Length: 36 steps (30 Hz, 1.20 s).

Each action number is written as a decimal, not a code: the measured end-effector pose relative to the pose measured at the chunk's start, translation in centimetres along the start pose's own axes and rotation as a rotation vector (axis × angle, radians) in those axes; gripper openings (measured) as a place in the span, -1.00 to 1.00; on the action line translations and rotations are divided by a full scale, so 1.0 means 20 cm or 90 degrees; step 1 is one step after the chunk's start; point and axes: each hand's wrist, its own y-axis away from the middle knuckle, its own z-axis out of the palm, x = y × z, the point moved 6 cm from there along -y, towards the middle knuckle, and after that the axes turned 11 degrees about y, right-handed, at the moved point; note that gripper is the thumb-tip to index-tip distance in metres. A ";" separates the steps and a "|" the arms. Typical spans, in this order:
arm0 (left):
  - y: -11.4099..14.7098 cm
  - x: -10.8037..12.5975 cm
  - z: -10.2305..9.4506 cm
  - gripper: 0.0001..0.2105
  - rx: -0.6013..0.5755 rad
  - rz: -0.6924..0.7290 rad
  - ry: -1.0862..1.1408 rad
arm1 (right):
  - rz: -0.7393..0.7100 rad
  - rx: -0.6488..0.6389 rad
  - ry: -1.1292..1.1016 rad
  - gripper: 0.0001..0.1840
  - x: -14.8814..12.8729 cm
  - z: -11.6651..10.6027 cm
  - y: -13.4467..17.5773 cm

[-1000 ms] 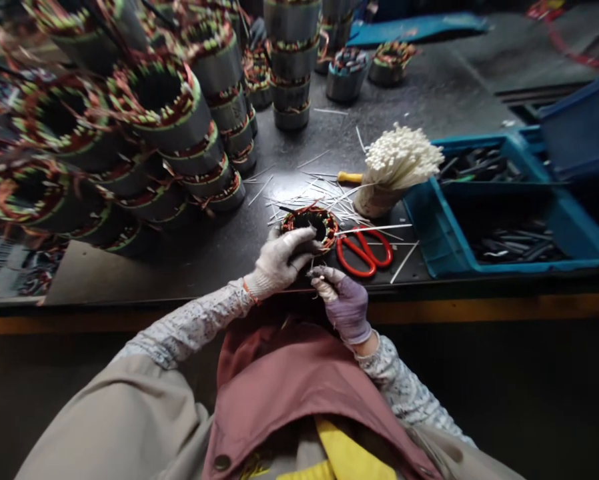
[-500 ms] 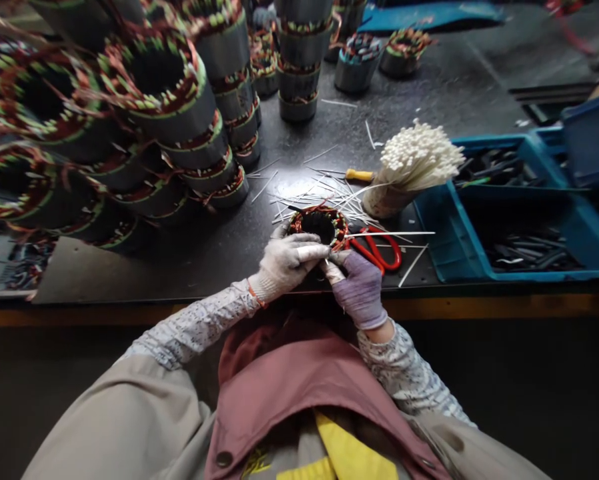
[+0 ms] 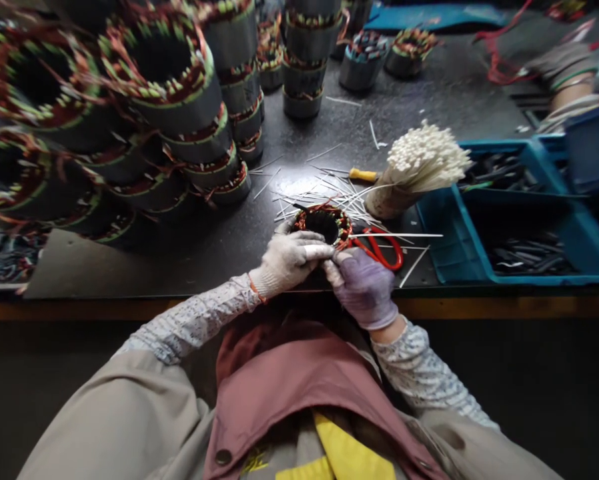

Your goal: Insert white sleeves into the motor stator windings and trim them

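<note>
A small motor stator (image 3: 343, 219) with copper windings and green slot liners stands at the table's near edge. My left hand (image 3: 290, 261), in a white glove, is closed over its near left side, with fingers on the rim. My right hand (image 3: 365, 288), in a purple glove, is pinched at the near right rim, close to my left fingertips. Whatever is between the right fingers is hidden. A thin white cord (image 3: 404, 235) sticks out to the right from the windings. Red-handled scissors (image 3: 393, 259) lie just beyond my right hand.
A bundle of white cords (image 3: 424, 160) stands beside a yellow-handled tool (image 3: 362, 175), with loose cords scattered around. Blue bins (image 3: 442, 250) with dark pieces are on the right. Tall stacks of stators (image 3: 184, 113) fill the left. Another person's gloved hand (image 3: 564, 65) is at the far right.
My right hand has shifted slightly right and turned, its fingers still pinched at the rim. My left hand stays on the stator. The other person's hand has come into view.
</note>
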 end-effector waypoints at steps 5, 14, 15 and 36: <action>0.00 -0.01 -0.02 -0.86 0.012 -0.040 0.013 | -0.204 0.039 -0.009 -0.77 -0.05 -0.19 0.04; 0.01 0.01 0.04 -0.81 -0.125 0.066 -0.074 | 0.318 -0.085 -0.541 -0.62 0.08 0.00 -0.19; 0.01 0.00 0.04 -0.80 -0.130 0.061 -0.082 | 0.398 -0.130 -0.616 -0.61 0.08 0.09 -0.26; 0.13 0.06 -0.04 -0.64 -0.133 0.010 -0.286 | 0.093 -0.588 0.173 -0.49 0.44 0.21 0.01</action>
